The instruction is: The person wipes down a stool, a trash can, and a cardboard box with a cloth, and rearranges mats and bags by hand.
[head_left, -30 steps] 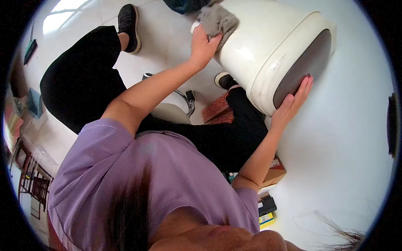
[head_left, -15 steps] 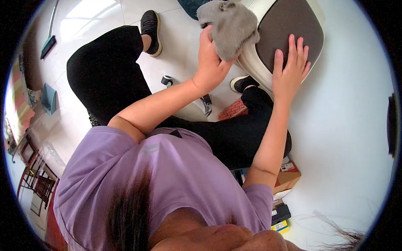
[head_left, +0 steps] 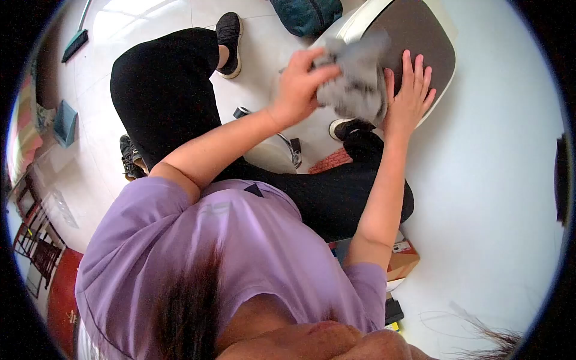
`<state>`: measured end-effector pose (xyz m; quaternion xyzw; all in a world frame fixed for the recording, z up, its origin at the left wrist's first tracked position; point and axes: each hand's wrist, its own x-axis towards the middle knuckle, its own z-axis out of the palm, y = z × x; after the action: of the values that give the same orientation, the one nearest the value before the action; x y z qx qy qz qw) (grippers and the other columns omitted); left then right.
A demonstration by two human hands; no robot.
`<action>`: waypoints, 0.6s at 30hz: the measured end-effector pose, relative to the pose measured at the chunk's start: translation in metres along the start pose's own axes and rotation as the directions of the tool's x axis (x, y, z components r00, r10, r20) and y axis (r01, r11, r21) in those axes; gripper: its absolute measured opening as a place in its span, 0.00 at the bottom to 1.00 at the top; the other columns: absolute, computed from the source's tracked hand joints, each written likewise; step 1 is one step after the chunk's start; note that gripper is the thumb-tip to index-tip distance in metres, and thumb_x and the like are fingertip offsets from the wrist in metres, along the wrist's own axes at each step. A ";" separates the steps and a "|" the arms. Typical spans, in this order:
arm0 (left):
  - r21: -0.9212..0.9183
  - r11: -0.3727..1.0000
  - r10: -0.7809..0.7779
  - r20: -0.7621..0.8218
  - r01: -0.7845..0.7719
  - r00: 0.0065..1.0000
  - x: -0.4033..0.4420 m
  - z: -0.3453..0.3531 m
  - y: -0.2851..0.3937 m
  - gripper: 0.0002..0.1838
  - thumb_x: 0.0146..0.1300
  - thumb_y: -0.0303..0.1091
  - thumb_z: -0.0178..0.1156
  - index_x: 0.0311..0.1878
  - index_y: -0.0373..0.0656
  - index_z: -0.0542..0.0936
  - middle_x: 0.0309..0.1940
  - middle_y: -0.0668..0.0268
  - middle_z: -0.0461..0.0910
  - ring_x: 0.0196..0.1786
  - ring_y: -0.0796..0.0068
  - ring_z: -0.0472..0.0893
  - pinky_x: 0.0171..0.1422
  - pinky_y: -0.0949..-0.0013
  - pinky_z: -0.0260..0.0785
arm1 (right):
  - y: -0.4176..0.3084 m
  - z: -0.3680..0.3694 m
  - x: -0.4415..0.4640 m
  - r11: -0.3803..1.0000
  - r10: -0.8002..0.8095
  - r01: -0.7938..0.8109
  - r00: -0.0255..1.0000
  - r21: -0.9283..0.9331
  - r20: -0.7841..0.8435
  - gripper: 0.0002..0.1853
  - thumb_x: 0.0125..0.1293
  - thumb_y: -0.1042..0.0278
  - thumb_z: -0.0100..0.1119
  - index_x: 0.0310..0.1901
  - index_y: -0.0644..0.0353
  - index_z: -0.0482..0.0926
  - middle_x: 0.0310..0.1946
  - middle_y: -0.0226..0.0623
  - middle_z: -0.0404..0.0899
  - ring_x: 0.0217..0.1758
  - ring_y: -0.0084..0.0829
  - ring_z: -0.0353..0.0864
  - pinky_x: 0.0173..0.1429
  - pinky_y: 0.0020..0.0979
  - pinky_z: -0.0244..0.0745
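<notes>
My left hand (head_left: 300,84) is closed around a grey plush cloth (head_left: 354,81), blurred by motion, which overlaps the lower left part of a cream-rimmed seat-like piece (head_left: 437,18). Whether the cloth presses on it is unclear. The piece has a flat grey-brown panel (head_left: 414,30). Spread flat on that panel is my right hand (head_left: 411,96), fingers apart and holding nothing. The cloth's edge reaches close to my right thumb.
A dark teal bag (head_left: 307,15) lies at the top. Bent metal tubing (head_left: 291,144) with black ends shows between my legs, near a red textured item (head_left: 331,162). A cardboard box (head_left: 403,261) stands by the white wall (head_left: 486,180). Leftward are a broom (head_left: 75,45) and blue dustpan (head_left: 65,124).
My left hand has brought the cloth down and slightly right, closer to my right hand. My right hand stays flat on the panel. The view has shifted slightly, showing more of the teal bag.
</notes>
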<state>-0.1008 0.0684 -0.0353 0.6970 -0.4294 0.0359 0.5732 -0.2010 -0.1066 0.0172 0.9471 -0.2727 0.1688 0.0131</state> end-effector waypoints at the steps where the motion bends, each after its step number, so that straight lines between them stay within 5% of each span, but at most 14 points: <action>1: 0.026 0.998 -0.050 -0.036 0.051 0.998 0.011 -0.003 -0.002 0.19 0.42 0.26 0.65 0.41 0.51 0.79 0.51 0.61 0.72 0.49 0.55 0.73 0.51 0.61 0.69 | -0.001 0.000 -0.001 1.000 0.004 -0.004 1.000 -0.002 0.010 0.28 0.65 0.42 0.47 0.65 0.39 0.65 0.68 0.32 0.59 0.72 0.42 0.52 0.70 0.57 0.41; 5: -0.091 0.967 -0.251 -0.222 0.236 0.942 0.037 0.018 -0.032 0.21 0.45 0.23 0.62 0.47 0.45 0.76 0.49 0.55 0.71 0.51 0.49 0.71 0.53 0.61 0.67 | -0.002 0.002 0.000 1.000 -0.012 0.012 1.000 -0.005 -0.014 0.27 0.65 0.43 0.47 0.65 0.39 0.65 0.68 0.33 0.59 0.72 0.43 0.52 0.70 0.57 0.41; 9: -0.136 0.908 -0.412 -0.130 0.395 0.902 0.021 0.019 -0.020 0.24 0.47 0.25 0.63 0.51 0.40 0.73 0.51 0.52 0.67 0.53 0.49 0.69 0.57 0.60 0.65 | -0.004 0.002 0.001 1.000 0.013 -0.013 1.000 -0.015 -0.006 0.27 0.65 0.43 0.47 0.64 0.40 0.65 0.68 0.34 0.60 0.72 0.44 0.53 0.70 0.57 0.41; 15: -0.145 0.928 -0.359 -0.104 0.343 0.927 -0.006 0.024 -0.012 0.25 0.48 0.27 0.65 0.50 0.38 0.66 0.47 0.53 0.65 0.51 0.48 0.68 0.58 0.61 0.62 | -0.005 0.004 0.003 1.000 0.006 -0.006 1.000 -0.002 -0.021 0.27 0.65 0.42 0.45 0.64 0.40 0.66 0.67 0.35 0.60 0.72 0.44 0.52 0.70 0.58 0.41; 18: -0.261 0.861 -0.477 -0.118 0.437 0.871 0.017 0.035 -0.036 0.22 0.54 0.27 0.58 0.54 0.36 0.69 0.51 0.49 0.70 0.55 0.48 0.69 0.61 0.59 0.60 | -0.005 0.005 0.005 1.000 0.022 -0.023 0.999 -0.012 -0.030 0.28 0.65 0.42 0.45 0.65 0.41 0.65 0.68 0.36 0.59 0.72 0.44 0.52 0.70 0.58 0.42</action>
<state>-0.0827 0.0295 -0.0653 0.7032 -0.1993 -0.0883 0.6767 -0.1930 -0.1051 0.0142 0.9413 -0.2841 0.1814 0.0208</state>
